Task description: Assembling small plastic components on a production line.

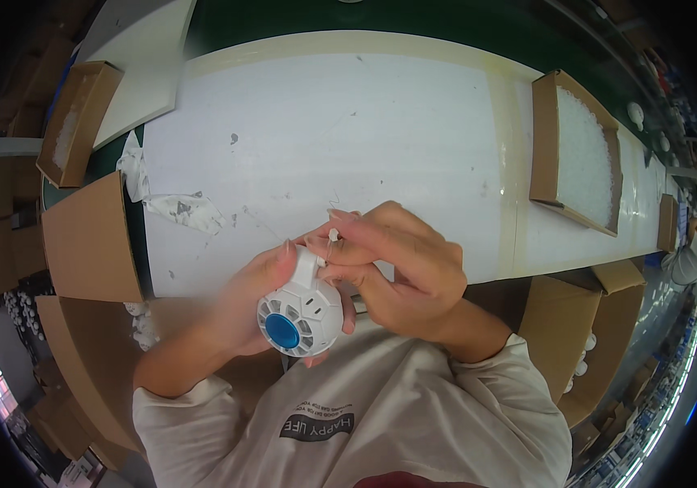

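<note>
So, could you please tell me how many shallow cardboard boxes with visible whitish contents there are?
2: a shallow box at the upper left, beside the pale board, and another box on the right part of the white worktop. Others may be hidden or blurred.

Crumpled rag (190,211) on white table (324,122)

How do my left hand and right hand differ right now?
The left hand cups a white device; the right hand pinches a small white piece by the device's narrow end. The left hand's fingers wrap behind the device, while the right hand's bunch together. Both are bare.
</note>
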`<state>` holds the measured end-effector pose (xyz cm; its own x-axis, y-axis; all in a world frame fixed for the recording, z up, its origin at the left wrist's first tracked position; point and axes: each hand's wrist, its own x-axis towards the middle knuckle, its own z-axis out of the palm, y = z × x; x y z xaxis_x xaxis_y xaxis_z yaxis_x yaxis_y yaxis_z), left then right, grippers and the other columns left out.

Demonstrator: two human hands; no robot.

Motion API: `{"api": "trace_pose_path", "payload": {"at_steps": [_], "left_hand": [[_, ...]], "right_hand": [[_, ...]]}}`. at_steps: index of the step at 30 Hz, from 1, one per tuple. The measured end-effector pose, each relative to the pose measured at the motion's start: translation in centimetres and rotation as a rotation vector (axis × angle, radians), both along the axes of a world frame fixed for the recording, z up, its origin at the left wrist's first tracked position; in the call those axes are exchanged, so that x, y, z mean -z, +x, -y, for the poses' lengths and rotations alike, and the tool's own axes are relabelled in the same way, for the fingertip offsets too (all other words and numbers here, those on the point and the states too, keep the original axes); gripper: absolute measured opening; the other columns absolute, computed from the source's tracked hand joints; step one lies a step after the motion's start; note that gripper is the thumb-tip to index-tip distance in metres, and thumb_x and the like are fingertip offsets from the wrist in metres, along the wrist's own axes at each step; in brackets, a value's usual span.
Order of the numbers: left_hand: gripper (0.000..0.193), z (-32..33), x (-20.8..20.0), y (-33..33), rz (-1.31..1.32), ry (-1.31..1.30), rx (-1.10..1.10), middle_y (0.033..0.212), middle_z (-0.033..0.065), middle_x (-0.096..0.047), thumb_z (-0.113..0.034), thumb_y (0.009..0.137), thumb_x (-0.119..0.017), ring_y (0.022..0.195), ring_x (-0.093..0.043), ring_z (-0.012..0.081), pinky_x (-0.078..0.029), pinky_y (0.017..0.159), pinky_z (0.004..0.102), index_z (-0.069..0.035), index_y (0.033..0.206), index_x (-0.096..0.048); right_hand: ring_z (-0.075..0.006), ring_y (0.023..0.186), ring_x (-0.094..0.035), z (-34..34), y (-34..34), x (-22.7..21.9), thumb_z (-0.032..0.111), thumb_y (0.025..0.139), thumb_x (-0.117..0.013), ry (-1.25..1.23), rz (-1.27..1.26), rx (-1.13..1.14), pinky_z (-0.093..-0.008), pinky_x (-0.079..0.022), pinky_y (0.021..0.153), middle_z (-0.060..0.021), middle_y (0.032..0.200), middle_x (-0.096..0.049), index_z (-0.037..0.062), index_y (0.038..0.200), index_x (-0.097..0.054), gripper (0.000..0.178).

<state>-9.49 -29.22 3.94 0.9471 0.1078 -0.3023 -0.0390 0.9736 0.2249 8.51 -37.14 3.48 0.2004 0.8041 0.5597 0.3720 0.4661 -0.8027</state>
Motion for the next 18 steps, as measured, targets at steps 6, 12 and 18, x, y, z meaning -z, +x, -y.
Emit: {"api": "trace_pose_path", "payload": {"at_steps": [6, 12, 18], "left_hand": [[0.082, -0.3, 0.4, 0.0, -0.059, 0.378, 0.072, 0.123, 0.0150, -0.052, -0.051, 0.098, -0.052, 0.101, -0.065, 0.0301, -0.062, 0.067, 0.0423, -0.002, 0.154, -0.019], [0.081, 0.1, 0.4, 0.8, -0.139, 0.424, -0.071, 0.129, 0.0150, -0.050, -0.045, 0.099, -0.054, 0.112, -0.061, 0.0320, -0.061, 0.075, 0.0447, -0.003, 0.155, -0.015], [0.084, -1.5, -0.8, 1.4, -0.204, 0.472, -0.214, 0.127, 0.0128, -0.047, -0.041, 0.095, -0.060, 0.107, -0.062, 0.0366, -0.063, 0.071, 0.0484, -0.007, 0.155, -0.012]], "right_hand": [[-0.0183, 0.070, -0.061, -0.4, 2.0, -1.4, -0.006, 0.069, -0.078, -0.058, 0.200, -0.046, -0.0280, -0.052, 0.073, -0.0100, 0.087, -0.075, -0.0045, 0.119, -0.067, 0.051], [-0.0291, 0.100, -0.067, 0.9, 7.3, 0.0, 0.015, 0.078, -0.082, 0.018, 0.133, -0.019, -0.0440, -0.047, 0.092, -0.0212, 0.114, -0.069, -0.0050, 0.143, -0.044, 0.078], [-0.0117, 0.079, -0.062, 5.6, 25.0, -0.3, 0.016, 0.092, -0.067, -0.185, 0.212, 1.064, -0.0253, -0.046, 0.072, -0.0037, 0.076, -0.066, 0.0007, 0.119, -0.066, 0.031]]}}
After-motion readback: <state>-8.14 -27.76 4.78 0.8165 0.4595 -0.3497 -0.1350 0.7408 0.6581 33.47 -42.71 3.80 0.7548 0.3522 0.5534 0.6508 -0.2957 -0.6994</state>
